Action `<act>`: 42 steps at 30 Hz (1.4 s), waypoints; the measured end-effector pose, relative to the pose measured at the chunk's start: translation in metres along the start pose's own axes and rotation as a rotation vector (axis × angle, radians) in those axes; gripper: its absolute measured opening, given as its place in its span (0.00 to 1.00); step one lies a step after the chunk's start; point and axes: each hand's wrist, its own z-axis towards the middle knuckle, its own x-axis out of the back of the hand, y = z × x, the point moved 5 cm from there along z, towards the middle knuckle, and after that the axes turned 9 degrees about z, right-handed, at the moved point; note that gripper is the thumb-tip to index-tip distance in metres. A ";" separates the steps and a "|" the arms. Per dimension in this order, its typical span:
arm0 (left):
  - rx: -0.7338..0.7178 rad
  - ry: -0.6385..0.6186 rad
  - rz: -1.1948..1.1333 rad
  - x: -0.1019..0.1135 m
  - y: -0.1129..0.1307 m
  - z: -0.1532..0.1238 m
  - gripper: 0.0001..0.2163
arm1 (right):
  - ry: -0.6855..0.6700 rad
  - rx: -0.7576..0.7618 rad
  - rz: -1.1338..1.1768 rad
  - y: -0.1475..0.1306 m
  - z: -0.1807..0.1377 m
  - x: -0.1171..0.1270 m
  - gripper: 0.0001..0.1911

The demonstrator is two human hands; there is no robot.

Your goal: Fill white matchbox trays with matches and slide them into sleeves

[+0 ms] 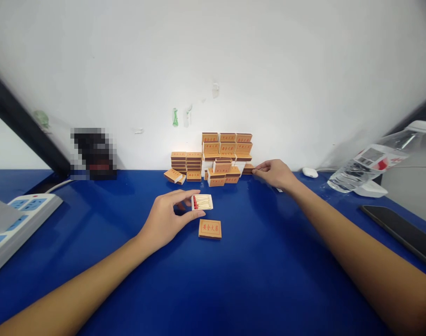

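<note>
Blue table fills the near view from my remote seat, both forearms crossing it. My feed shows the left hand pinching an open match tray, red heads at its left end, with a closed matchbox flat just near-right of it. Far off, the right hand touches the end box at the right foot of the matchbox pile by the wall; I cannot tell whether it grips. A power strip lies left, a bottle and phone right.
</note>
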 end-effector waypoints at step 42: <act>-0.022 -0.083 0.035 -0.010 0.005 -0.002 0.13 | -0.416 0.310 0.367 -0.056 -0.079 -0.046 0.18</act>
